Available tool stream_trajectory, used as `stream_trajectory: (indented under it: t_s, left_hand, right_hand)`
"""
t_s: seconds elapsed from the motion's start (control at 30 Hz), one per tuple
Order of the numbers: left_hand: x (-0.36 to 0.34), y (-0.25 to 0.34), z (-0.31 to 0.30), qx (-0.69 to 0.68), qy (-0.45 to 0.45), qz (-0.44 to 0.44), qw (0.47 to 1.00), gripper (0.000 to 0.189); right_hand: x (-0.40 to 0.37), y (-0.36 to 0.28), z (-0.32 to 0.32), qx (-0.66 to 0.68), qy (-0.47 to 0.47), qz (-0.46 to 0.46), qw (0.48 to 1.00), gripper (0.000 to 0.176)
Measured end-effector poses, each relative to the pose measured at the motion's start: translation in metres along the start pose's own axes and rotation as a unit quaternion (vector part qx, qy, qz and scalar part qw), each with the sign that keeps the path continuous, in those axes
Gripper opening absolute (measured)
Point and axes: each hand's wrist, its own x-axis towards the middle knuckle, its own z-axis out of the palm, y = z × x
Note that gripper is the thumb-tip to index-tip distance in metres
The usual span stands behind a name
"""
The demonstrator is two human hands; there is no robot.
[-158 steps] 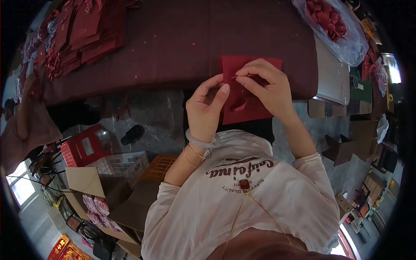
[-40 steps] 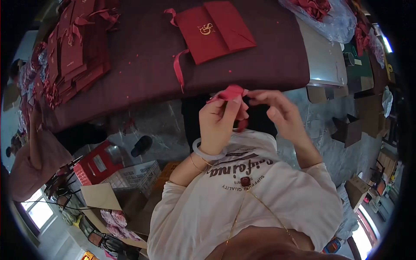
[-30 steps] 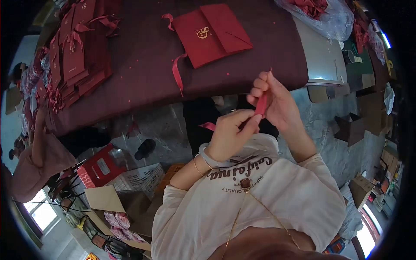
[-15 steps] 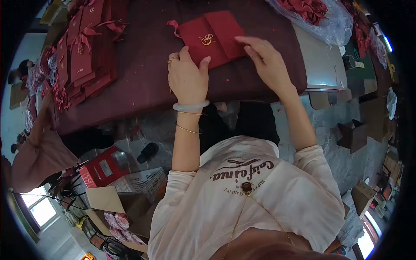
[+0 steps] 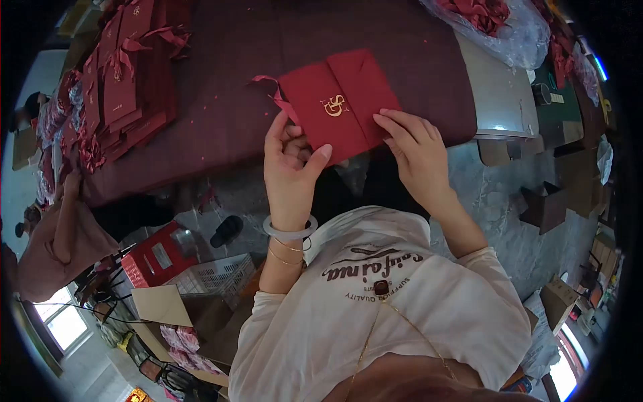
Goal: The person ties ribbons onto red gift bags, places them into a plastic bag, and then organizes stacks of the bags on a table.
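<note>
A red folded gift bag or envelope [image 5: 343, 107] with a gold monogram and a red ribbon [image 5: 278, 94] at its left corner is held near the table's front edge. My left hand [image 5: 293, 157] grips its lower left side, the thumb on top and the fingers curled at the edge and beneath. At its right side, my right hand [image 5: 416, 144] has the fingers on top of the flap and the thumb by the lower edge. The underside is hidden.
A dark maroon cloth covers the table [image 5: 228, 80]. Stacked red bags with ribbons [image 5: 134, 74] lie at the left, a plastic bag of red ribbons [image 5: 492, 27] at the upper right. Another person [image 5: 63, 241] is at the left. A white crate [image 5: 214, 278] and boxes stand on the floor.
The red folded piece has come off its spot toward my body and tilted. My left hand has turned to grip its lower left edge, and my right hand has closed onto its right side.
</note>
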Motion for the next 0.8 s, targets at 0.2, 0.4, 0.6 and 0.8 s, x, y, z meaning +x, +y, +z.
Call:
stream_trajectory:
  t_s: [0.2, 0.4, 0.6, 0.8]
  left_hand:
    - [0.007, -0.012, -0.016, 0.027, -0.028, 0.000, 0.999, 0.056]
    - [0.004, -0.013, -0.015, 0.116, -0.012, 0.066, 0.991, 0.056]
    - [0.000, 0.006, -0.020, 0.015, -0.018, 0.008, 1.000, 0.058]
    - [0.002, 0.004, -0.026, -0.049, -0.070, -0.045, 0.995, 0.059]
  right_hand:
    - [0.015, 0.010, -0.008, 0.271, 0.026, 0.089, 0.958, 0.027]
    - [0.045, -0.024, 0.014, 0.435, -0.040, 0.080, 0.896, 0.025]
    - [0.055, -0.023, 0.021, 0.461, -0.165, 0.134, 0.862, 0.014]
    - [0.057, -0.012, 0.033, 0.420, -0.128, 0.038, 0.898, 0.011]
